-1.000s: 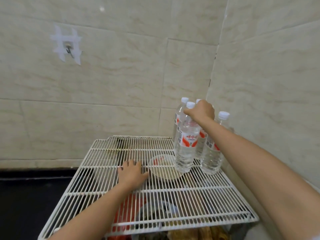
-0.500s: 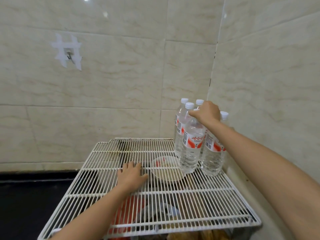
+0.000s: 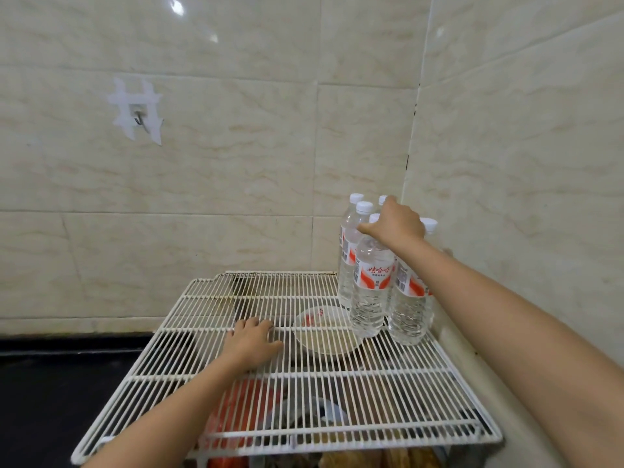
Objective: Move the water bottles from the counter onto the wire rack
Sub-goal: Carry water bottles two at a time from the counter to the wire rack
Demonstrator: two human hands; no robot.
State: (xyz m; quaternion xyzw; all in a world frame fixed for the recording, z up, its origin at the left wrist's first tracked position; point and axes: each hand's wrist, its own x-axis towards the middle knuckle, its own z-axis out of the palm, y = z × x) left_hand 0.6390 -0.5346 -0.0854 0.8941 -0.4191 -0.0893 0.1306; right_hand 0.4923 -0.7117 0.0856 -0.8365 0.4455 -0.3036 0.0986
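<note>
Beige tiles cover both walls, with a hook (image 3: 140,118) taped up at the left above a dark counter (image 3: 50,383). Over the counter's right end sits the rack (image 3: 209,383), with food and a bowl (image 3: 326,337) showing beneath its wires. The left hand (image 3: 251,342) lies flat on the wires near the middle, fingers spread, holding nothing; I take it to be steadying the rack. Further right, the bottles (image 3: 347,265) stand upright, packed into the rack's back corner where the walls meet, likely so they brace one another. The right hand (image 3: 393,224) curls over the front bottle (image 3: 369,292) at its neck, seemingly settling it beside the others. No bottle shows on the counter.
</note>
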